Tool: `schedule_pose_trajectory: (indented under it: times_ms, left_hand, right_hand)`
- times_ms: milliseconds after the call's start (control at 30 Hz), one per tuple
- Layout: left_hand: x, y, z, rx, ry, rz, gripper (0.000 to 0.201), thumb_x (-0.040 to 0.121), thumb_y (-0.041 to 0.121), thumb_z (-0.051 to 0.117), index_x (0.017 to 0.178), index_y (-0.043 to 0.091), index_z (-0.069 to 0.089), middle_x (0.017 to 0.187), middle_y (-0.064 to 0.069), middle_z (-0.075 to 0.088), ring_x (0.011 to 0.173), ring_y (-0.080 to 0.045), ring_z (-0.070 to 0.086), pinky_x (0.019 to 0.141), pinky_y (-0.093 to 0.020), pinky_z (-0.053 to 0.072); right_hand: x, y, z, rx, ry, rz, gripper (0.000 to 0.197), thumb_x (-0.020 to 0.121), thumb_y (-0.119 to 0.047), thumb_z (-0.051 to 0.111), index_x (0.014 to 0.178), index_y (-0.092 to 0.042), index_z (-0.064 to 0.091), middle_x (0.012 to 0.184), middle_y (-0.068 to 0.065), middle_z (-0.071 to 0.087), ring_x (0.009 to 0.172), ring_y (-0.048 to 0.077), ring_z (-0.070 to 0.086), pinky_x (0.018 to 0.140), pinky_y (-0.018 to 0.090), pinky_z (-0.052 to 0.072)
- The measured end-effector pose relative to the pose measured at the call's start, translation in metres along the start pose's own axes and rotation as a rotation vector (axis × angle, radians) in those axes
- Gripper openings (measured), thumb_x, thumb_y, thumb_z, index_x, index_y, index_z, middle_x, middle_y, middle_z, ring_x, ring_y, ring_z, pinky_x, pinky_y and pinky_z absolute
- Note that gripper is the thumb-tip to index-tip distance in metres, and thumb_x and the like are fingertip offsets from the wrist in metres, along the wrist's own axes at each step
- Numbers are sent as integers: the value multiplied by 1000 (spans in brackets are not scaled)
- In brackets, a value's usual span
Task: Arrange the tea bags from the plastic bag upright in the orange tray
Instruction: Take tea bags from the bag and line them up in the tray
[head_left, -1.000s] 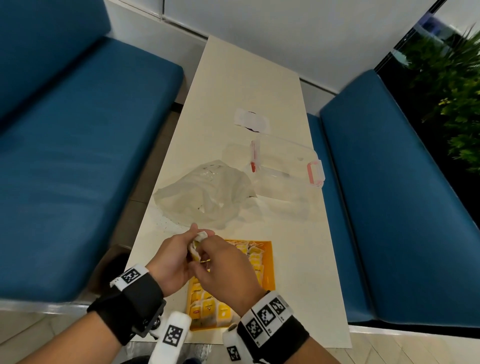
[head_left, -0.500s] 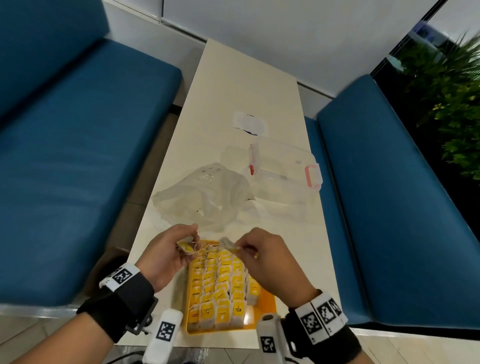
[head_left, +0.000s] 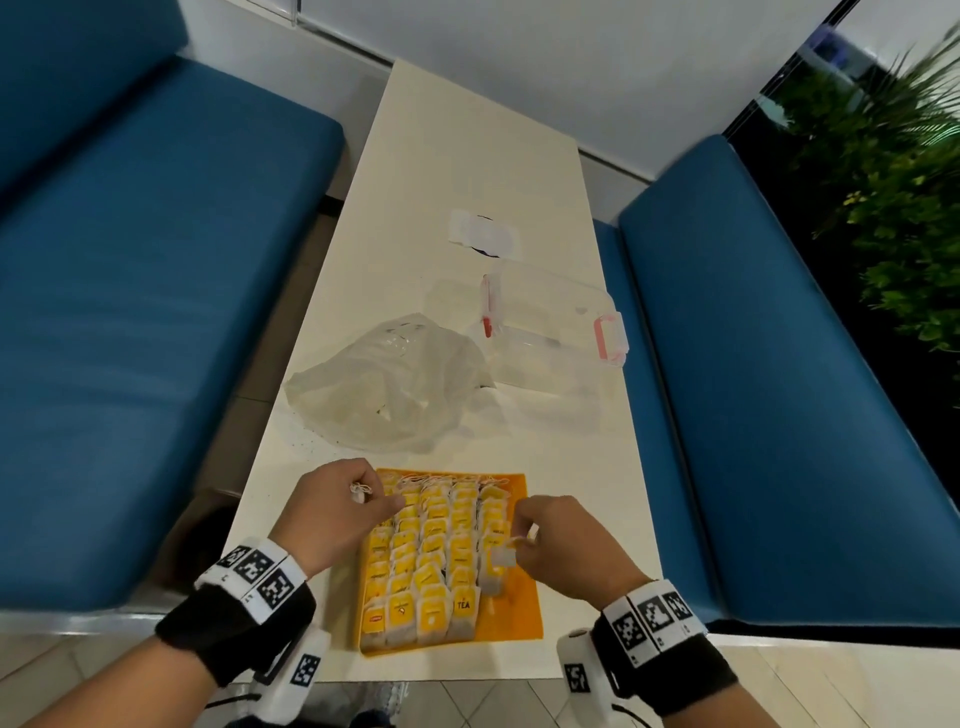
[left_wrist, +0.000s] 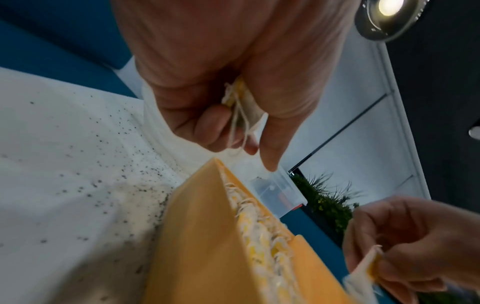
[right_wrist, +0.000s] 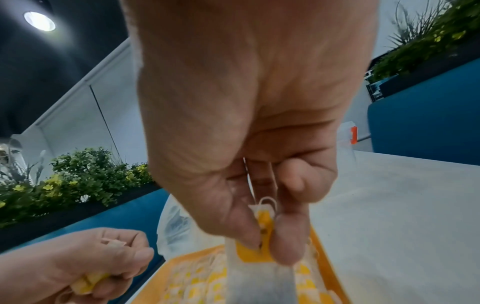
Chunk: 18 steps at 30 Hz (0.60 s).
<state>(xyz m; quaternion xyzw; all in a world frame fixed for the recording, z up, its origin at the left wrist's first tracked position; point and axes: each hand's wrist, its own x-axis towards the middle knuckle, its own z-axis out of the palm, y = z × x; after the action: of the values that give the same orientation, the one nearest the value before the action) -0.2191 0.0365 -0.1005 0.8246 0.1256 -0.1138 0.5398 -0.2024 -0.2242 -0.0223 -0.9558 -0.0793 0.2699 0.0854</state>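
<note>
The orange tray (head_left: 514, 618) lies at the near edge of the table, with rows of upright yellow-tagged tea bags (head_left: 431, 551) filling most of it. My right hand (head_left: 550, 540) pinches one tea bag (head_left: 503, 558) by its yellow tag and holds it hanging over the tray's right column; the right wrist view shows the tea bag (right_wrist: 259, 273) dangling from thumb and finger. My left hand (head_left: 343, 504) sits at the tray's far left corner, fingers curled round another tea bag (left_wrist: 244, 107) with its string. The crumpled clear plastic bag (head_left: 395, 384) lies beyond the tray.
A clear lidded container (head_left: 556, 332) with red clips stands right of the plastic bag, and a white paper slip (head_left: 483, 234) lies farther back. Dark tea specks (left_wrist: 103, 185) dot the table by the tray. Blue benches (head_left: 779, 389) run along both sides.
The hands, together over the tray a second ago, have parted, each with a tea bag. The right hand has come nearer over the tray's right column; the left stays at the far left corner.
</note>
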Motion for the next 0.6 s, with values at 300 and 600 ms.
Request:
schedule_pose_trajectory:
  times_ms: [300, 600]
  left_hand:
    - [2, -24, 9, 112, -2, -3, 27, 73, 25, 88, 73, 20, 61, 81, 5, 65, 78, -10, 59, 63, -20, 39]
    - [1, -26, 7, 86, -7, -1, 26, 74, 24, 87, 73, 20, 61, 82, 4, 66, 80, -13, 60, 69, -27, 44]
  right_hand:
    - [5, -19, 27, -242, -408, -73, 17, 91, 0, 52, 92, -14, 60, 82, -3, 49, 83, 17, 47, 55, 18, 32]
    - [26, -20, 58, -253, -352, 46, 25, 93, 3, 49, 114, -2, 61, 121, 15, 61, 110, 29, 62, 85, 32, 51]
